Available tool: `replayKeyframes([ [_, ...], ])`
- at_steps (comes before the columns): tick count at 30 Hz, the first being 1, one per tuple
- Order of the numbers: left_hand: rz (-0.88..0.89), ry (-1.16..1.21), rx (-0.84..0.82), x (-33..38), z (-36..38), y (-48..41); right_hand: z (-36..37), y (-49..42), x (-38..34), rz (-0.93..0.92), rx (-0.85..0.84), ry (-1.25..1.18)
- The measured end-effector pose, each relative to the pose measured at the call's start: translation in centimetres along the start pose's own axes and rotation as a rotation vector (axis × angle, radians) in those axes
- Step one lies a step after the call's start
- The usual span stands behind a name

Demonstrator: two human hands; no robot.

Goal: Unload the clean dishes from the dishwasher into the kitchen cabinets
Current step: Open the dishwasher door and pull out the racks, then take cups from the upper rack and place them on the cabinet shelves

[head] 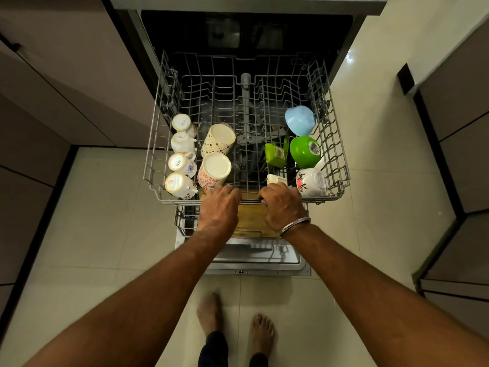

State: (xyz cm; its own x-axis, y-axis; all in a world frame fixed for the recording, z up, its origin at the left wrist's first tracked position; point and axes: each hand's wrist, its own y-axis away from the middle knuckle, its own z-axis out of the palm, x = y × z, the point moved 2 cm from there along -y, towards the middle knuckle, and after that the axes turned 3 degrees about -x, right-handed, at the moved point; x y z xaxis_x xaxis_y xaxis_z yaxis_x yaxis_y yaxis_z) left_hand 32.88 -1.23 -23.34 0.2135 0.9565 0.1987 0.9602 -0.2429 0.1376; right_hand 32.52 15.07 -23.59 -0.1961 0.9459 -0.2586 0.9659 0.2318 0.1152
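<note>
So that the cups [214, 168] sit within reach, I grip the rack [337, 154] by its front rail with left hand [218, 207] and right hand [281, 205].

Grey wire upper rack [341, 165] extended from dishwasher [264, 4], four small white cups [177, 162] inverted along left side, two tall patterned mugs [214, 169] alongside, blue bowl [300, 120], green bowl [304, 152], floral cup [311, 182] at right.
</note>
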Motion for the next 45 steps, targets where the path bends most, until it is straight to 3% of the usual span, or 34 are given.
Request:
replayKeyframes([
  [15,0.029,0.141,0.005,-1.2,-0.4,0.0,-1.7,-0.6,-0.4,0.031,-0.084,-0.005],
  [29,-0.009,0.118,-0.071,-5.3,-7.5,-4.9,-6.5,-7.7,-3.8,0.062,-0.073,-0.158],
  [37,-0.004,0.051,-0.135,-6.8,-6.1,-7.7,-5.6,-15.3,-4.4,-0.031,-0.172,-0.203],
  [45,0.035,-0.086,-0.205,-7.6,-3.7,-9.2,-3.7,-20.8,-4.4,-0.190,-0.388,0.025],
])
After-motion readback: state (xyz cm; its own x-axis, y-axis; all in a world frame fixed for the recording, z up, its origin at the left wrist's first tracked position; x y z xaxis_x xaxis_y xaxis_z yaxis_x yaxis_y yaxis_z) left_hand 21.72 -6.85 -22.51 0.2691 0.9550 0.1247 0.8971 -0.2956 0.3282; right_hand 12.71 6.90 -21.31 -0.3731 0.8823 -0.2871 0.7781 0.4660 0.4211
